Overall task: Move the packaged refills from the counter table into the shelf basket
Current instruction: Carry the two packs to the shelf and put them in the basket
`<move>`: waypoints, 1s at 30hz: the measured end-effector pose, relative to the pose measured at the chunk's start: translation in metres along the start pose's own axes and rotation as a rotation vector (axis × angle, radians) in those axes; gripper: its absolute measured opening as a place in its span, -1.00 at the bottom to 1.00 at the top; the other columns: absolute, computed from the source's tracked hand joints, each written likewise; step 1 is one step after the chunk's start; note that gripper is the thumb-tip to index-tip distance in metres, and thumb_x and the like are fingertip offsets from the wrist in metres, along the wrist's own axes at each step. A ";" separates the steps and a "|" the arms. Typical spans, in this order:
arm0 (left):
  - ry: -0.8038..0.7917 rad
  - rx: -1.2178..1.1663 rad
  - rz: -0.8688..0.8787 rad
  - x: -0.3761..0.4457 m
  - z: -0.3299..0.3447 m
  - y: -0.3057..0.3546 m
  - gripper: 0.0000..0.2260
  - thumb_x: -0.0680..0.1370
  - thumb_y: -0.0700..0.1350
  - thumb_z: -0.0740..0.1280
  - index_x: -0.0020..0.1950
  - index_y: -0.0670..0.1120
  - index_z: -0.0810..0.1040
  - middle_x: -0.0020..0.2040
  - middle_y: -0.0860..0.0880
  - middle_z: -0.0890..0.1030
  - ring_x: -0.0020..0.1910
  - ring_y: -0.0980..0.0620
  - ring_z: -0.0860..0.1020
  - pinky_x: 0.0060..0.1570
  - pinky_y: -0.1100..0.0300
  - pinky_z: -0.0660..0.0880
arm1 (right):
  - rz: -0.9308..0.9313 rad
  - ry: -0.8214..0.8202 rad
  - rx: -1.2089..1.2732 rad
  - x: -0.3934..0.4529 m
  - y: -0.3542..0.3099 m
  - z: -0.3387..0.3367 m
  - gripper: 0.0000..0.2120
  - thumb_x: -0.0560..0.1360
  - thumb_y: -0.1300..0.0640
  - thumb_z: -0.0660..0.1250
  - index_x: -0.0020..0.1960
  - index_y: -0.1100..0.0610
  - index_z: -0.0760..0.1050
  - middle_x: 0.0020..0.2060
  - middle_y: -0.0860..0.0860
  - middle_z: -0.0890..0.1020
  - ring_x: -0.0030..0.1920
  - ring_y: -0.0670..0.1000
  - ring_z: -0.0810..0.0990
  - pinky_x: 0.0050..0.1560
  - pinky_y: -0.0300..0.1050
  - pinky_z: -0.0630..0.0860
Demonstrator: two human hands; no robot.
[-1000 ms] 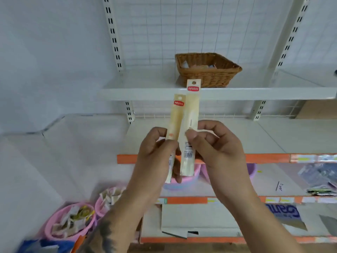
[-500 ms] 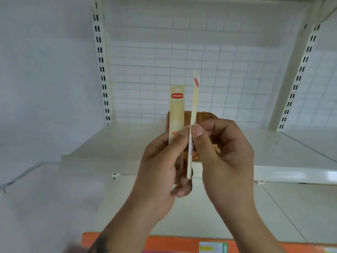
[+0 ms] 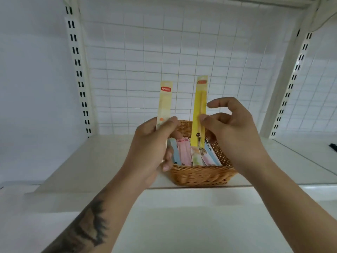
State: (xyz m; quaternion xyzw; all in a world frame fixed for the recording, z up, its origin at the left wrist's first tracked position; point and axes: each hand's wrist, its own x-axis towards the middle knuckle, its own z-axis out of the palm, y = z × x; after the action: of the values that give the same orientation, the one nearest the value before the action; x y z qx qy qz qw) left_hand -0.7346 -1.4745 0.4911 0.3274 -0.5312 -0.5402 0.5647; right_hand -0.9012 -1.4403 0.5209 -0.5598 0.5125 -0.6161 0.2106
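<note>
A wicker basket [image 3: 200,175] stands on the white shelf, holding several flat refill packs in pink, blue and pale colours [image 3: 184,150]. My left hand [image 3: 153,148] grips a pale yellow refill pack [image 3: 165,103] upright, just left of the basket. My right hand [image 3: 231,136] pinches a brighter yellow refill pack [image 3: 199,110] between thumb and fingers, upright over the basket's middle. That pack's lower end hangs just above the packs inside.
The white shelf [image 3: 91,165] runs left and right of the basket, backed by a white wire grid [image 3: 145,52]. Slotted uprights [image 3: 78,70] stand at both sides. A small dark object [image 3: 333,145] lies at the far right of the shelf.
The view has risen and closed in on the basket. My hands have drawn apart, each with one pack, and the right pack has come over the basket.
</note>
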 end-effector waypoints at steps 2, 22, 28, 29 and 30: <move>-0.013 -0.038 -0.068 0.004 -0.010 -0.001 -0.77 0.68 0.01 0.30 0.10 -0.14 0.62 -0.18 -0.11 0.65 -0.57 0.04 0.32 -0.56 0.30 0.24 | 0.127 -0.060 -0.118 0.019 0.010 0.002 -0.90 0.58 0.23 0.42 0.08 0.12 0.56 -0.38 -0.02 0.65 -0.45 -0.10 0.55 -0.41 -0.18 0.46; 0.103 -0.012 -0.171 -0.011 -0.026 -0.012 -0.62 0.73 0.06 0.15 0.03 -0.14 0.66 -0.27 -0.09 0.62 -0.49 0.06 0.25 -0.46 0.24 0.16 | -0.039 -0.282 -0.730 0.027 0.026 0.024 -0.86 0.54 -0.06 0.44 -0.13 -0.04 0.55 -0.23 -0.10 0.64 -0.22 -0.10 0.60 -0.25 -0.19 0.45; 0.075 -0.089 -0.050 -0.021 -0.009 -0.006 -0.78 0.69 -0.15 0.25 -0.07 -0.14 0.64 -0.27 -0.12 0.56 -0.39 -0.04 0.48 -0.40 0.12 0.41 | -0.301 -0.224 -0.260 -0.024 0.002 0.024 -0.89 0.58 0.03 0.43 -0.06 0.01 0.53 -0.33 -0.11 0.66 -0.42 -0.13 0.54 -0.35 -0.26 0.46; 0.070 -0.104 -0.037 -0.023 -0.005 -0.005 -0.78 0.69 -0.14 0.26 -0.07 -0.14 0.64 -0.22 -0.15 0.60 -0.31 -0.09 0.53 -0.36 0.09 0.48 | -0.334 -0.217 -0.248 -0.030 0.003 0.025 -0.89 0.57 0.06 0.45 -0.03 0.03 0.53 -0.31 -0.13 0.67 -0.41 -0.13 0.56 -0.36 -0.32 0.44; 0.061 -0.136 -0.032 -0.026 -0.002 -0.004 -0.79 0.69 -0.14 0.26 -0.05 -0.14 0.65 -0.15 -0.17 0.65 -0.22 -0.13 0.60 -0.31 0.05 0.55 | -0.356 -0.206 -0.246 -0.034 0.005 0.026 -0.89 0.56 0.09 0.46 0.00 0.03 0.53 -0.30 -0.13 0.67 -0.38 -0.12 0.59 -0.35 -0.36 0.43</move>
State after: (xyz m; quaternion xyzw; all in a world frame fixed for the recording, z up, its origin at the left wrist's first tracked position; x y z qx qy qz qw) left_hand -0.7298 -1.4513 0.4805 0.3129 -0.4705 -0.5738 0.5929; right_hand -0.8697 -1.4240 0.4966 -0.7227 0.4526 -0.5162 0.0800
